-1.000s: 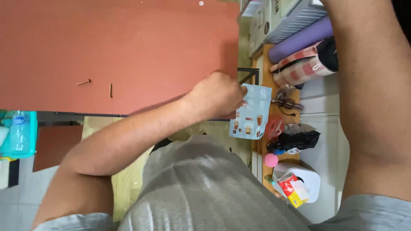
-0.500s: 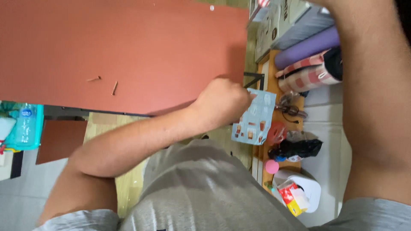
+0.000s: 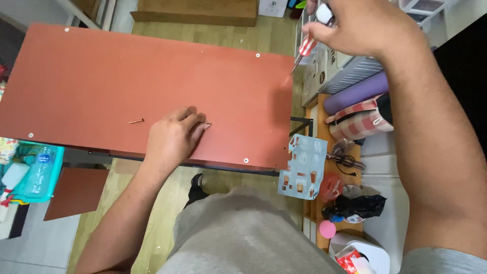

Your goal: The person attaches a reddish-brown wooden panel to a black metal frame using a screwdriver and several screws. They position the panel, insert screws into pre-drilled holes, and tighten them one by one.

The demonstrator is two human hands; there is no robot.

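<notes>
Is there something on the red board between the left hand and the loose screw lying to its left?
Nothing visible does. The left hand rests on the red board, and only bare board lies between it and the loose screw.

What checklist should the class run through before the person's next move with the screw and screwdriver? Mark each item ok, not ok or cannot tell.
1. Left hand on the screw: ok, fingertips touch it.
2. Right hand has a grip on the screwdriver: ok.
3. Screwdriver tip on a screw: not ok, it hangs above the panel's far corner.
4. Red panel lies flat: ok.
5. Spare screw lies loose on the panel: ok.
6. Screw seated in a hole: cannot tell.
</notes>
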